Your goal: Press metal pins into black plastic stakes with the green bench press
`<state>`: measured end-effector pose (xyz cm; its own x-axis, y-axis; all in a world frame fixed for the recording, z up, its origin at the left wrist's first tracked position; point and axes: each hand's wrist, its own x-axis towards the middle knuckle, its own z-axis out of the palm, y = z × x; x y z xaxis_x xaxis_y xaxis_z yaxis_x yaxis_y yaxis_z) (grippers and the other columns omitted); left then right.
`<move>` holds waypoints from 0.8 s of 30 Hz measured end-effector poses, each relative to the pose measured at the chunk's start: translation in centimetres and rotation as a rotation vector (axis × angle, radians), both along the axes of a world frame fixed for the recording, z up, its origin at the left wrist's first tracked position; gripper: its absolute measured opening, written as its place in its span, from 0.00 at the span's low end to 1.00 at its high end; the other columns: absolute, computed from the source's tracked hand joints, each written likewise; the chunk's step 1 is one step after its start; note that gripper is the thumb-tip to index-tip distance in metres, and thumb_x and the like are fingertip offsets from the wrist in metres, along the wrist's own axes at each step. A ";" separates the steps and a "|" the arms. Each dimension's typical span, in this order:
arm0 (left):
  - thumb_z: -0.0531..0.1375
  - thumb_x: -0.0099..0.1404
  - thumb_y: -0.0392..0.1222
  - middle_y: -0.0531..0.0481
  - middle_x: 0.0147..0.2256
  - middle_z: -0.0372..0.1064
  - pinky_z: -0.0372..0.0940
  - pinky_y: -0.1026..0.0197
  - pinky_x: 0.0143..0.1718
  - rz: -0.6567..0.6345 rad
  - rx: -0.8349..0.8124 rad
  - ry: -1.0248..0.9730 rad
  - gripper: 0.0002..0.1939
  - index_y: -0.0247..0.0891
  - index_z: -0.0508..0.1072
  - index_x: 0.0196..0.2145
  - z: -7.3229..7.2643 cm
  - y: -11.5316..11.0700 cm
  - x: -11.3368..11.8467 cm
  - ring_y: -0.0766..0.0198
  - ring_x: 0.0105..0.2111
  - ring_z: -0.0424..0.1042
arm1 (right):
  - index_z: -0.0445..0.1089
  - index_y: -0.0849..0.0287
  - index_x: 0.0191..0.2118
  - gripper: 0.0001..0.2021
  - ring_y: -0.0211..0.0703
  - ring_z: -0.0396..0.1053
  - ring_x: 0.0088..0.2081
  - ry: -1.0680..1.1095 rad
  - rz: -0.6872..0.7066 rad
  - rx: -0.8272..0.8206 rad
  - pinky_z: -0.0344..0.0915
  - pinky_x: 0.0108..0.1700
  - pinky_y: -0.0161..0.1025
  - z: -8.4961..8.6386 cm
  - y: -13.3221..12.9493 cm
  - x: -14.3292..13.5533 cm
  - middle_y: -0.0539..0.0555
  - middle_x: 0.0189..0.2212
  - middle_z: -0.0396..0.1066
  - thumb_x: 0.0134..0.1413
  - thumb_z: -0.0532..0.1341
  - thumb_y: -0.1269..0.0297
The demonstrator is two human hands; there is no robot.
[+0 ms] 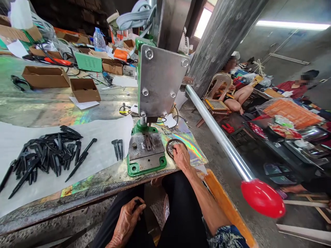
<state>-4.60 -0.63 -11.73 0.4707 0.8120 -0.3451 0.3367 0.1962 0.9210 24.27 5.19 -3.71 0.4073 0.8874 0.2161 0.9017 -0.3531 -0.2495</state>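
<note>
A green hand press (147,151) stands at the table's front edge, its long steel lever with a red knob (262,198) reaching out to the right. My right hand (181,156) rests on a small round dish of tiny parts (172,144) just right of the press base, fingers dipped into it. My left hand (128,220) is down in my lap below the table edge, closed around a small black piece (137,204). A pile of black pointed plastic parts (43,156) lies on white paper at the left. Three more black parts (117,148) lie next to the press.
Open cardboard boxes (45,76), a water bottle (99,39), cables and tools crowd the far side of the table. Two people sit on the floor at the right, beyond the lever, among bags and trays of goods (292,112). A concrete pillar (219,44) rises behind the press.
</note>
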 end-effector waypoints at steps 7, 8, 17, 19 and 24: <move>0.58 0.58 0.57 0.54 0.21 0.64 0.61 0.65 0.23 -0.013 -0.006 -0.014 0.18 0.37 0.71 0.31 0.2 0.0 0.2 0.65 0.20 0.65 | 0.68 0.62 0.39 0.04 0.42 0.65 0.37 0.074 -0.025 0.011 0.63 0.39 0.41 -0.9 -0.6 1.5 0.54 0.37 0.66 0.59 0.57 0.70; 0.58 0.58 0.56 0.54 0.21 0.64 0.61 0.65 0.23 -0.014 0.001 -0.015 0.17 0.37 0.71 0.31 0.3 0.0 0.2 0.65 0.20 0.65 | 0.68 0.62 0.38 0.04 0.42 0.65 0.37 0.091 -0.026 0.015 0.64 0.39 0.42 -1.0 -0.6 1.7 0.53 0.36 0.66 0.59 0.58 0.69; 0.57 0.58 0.58 0.53 0.21 0.64 0.62 0.65 0.24 -0.022 0.017 0.002 0.19 0.38 0.71 0.31 1.3 0.0 0.3 0.65 0.20 0.65 | 0.68 0.62 0.35 0.11 0.40 0.65 0.33 0.318 -0.008 0.123 0.64 0.39 0.42 -0.5 -0.8 3.3 0.51 0.32 0.67 0.61 0.58 0.58; 0.57 0.58 0.58 0.53 0.21 0.64 0.62 0.65 0.24 -0.019 0.018 -0.001 0.19 0.38 0.71 0.30 1.5 0.1 0.4 0.65 0.20 0.65 | 0.68 0.62 0.34 0.12 0.40 0.65 0.32 0.388 -0.007 0.157 0.64 0.37 0.41 -0.5 -0.7 3.8 0.51 0.32 0.67 0.61 0.58 0.56; 0.57 0.58 0.58 0.54 0.20 0.64 0.62 0.65 0.23 -0.018 0.011 -0.013 0.19 0.38 0.71 0.30 1.5 0.1 0.3 0.65 0.20 0.64 | 0.67 0.62 0.32 0.15 0.38 0.64 0.28 0.581 -0.009 0.206 0.64 0.33 0.39 -0.5 -0.8 4.8 0.49 0.28 0.66 0.61 0.57 0.54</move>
